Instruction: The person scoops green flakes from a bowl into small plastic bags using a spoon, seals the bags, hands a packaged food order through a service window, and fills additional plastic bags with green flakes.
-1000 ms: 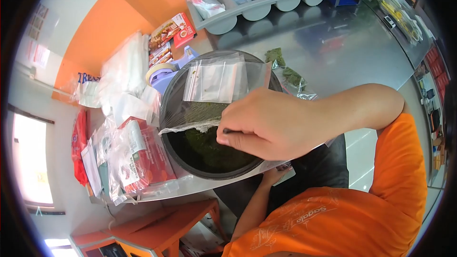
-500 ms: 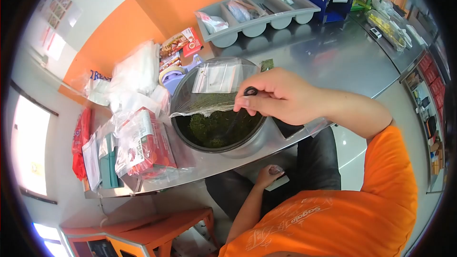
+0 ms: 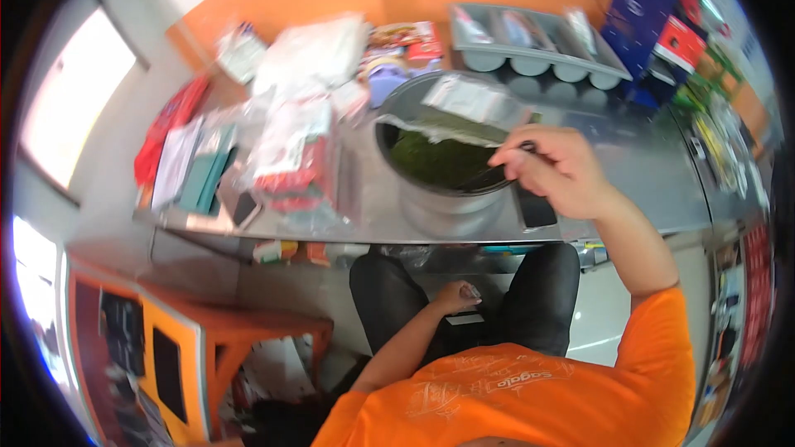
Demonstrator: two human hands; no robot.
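Note:
My right hand (image 3: 556, 167) is closed around a black-handled utensil (image 3: 527, 146) at the right rim of a large round pot (image 3: 443, 190). The utensil's working end is hidden or blurred, so its kind does not show. Shredded green leafy material (image 3: 435, 159) lies inside the pot. A clear plastic bag (image 3: 426, 126) stretches across the pot's opening, and a clear zip bag (image 3: 466, 97) with white contents rests toward its back. Low in my lap, my left hand (image 3: 451, 298) is closed around something small, clear and shiny that I cannot make out.
A phone-like dark slab (image 3: 536, 208) lies right of the pot. Left stand a plastic-wrapped red box (image 3: 290, 170), white plastic bags (image 3: 310, 54) and a purple tape dispenser (image 3: 386, 79). A grey compartment tray (image 3: 538, 54) is behind. An orange cabinet (image 3: 178, 314) stands at lower left.
The view has turned, so the table and pot appear farther right. My right hand stays on the utensil and is now lower, by the pot's right rim. My left hand remains in my lap.

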